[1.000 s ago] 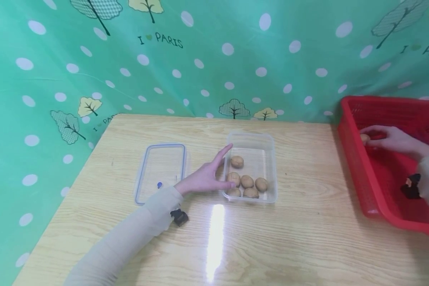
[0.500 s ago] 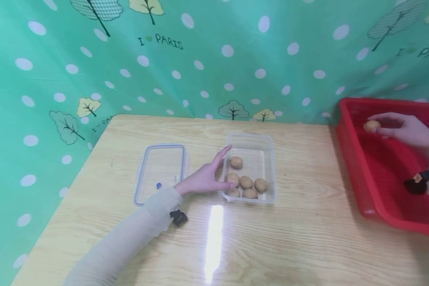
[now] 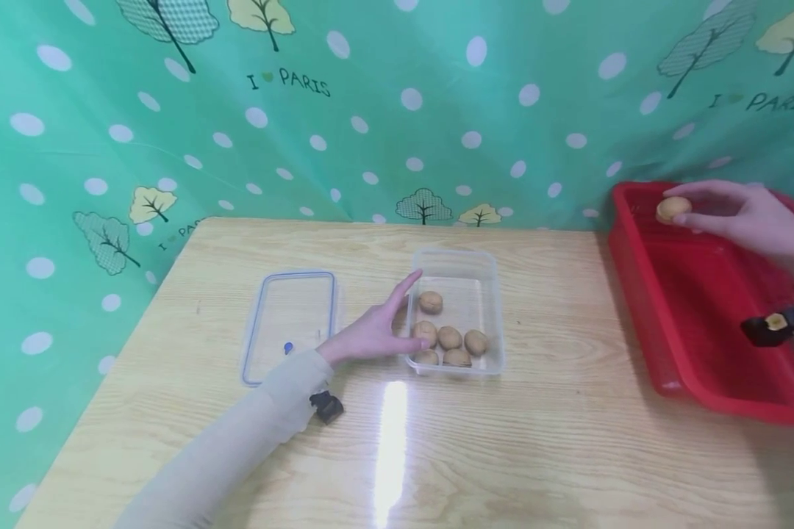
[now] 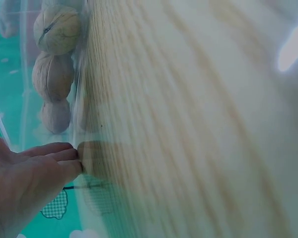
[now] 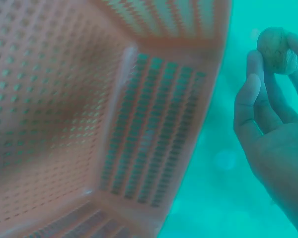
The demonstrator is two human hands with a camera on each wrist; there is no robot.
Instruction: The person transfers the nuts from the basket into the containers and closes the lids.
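A walnut [image 3: 673, 210] is up in the air, well to the right of the clear box [image 3: 454, 266] and a bit farther back, seen against a corner of the red basket [image 3: 708, 301]. The right hand [image 3: 761, 220] pinches it between thumb and fingertips. That grip covers only part of a round shell, so I'd say a loosened pinch could let it slip and roll.

Six more walnuts [image 3: 450, 338] are visible inside the box, mostly at its near end. At the box's left side the left hand [image 3: 375, 334] has its fingers straight and spread; whether they press the wall I can't tell. The box looks light, so a careless shove might slide it or jostle the nuts.

Left of the box lies a blue-edged lid [image 3: 291, 316]. Beneath is a pale wood-grain table [image 3: 542, 441], with a glaring reflection [image 3: 390, 441] on the box's near side; behind the box hangs green dotted cloth [image 3: 370, 95] printed with trees.
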